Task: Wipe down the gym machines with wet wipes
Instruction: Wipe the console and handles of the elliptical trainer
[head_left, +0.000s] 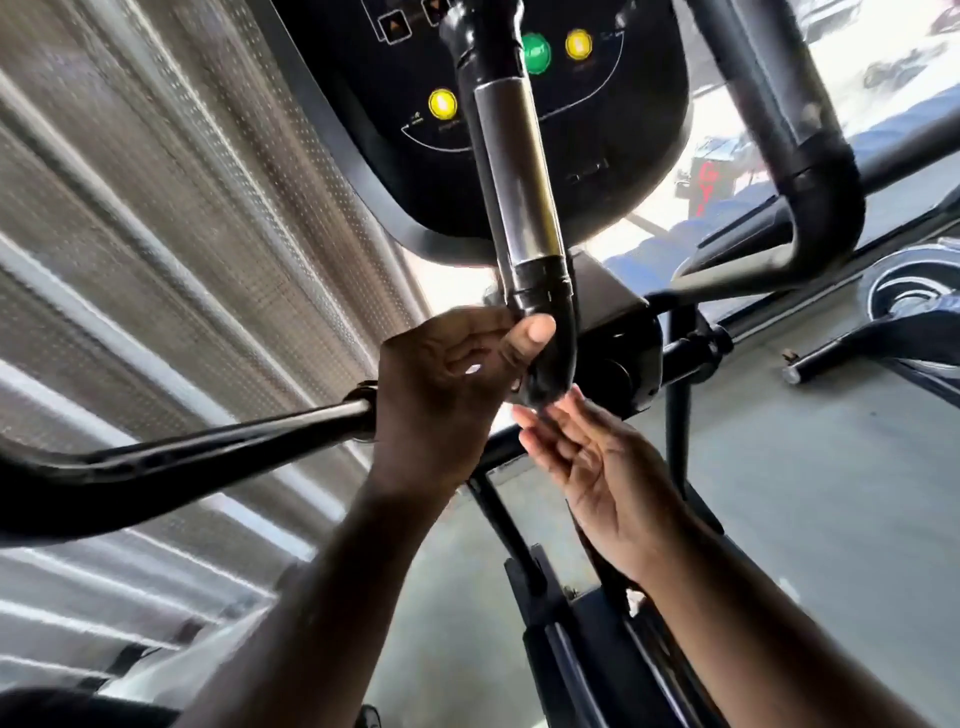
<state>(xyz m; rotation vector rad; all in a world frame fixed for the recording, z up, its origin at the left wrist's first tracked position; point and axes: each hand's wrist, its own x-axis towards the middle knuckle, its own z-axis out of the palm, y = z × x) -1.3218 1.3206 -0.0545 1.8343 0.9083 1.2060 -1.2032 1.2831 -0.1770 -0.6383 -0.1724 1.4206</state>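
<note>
The black lower end of the machine's handle is clasped by the left hand, thumb pressed in front. Just beneath that grip, the right hand is held relaxed, palm up, fingers straight.

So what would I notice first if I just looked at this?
Probably the two hands in the middle: the left hand grips the black lower bend of a handlebar, and the right hand lies open, palm up, just below it. Next, the bright green button and yellow buttons on the dark console at the top.
</note>
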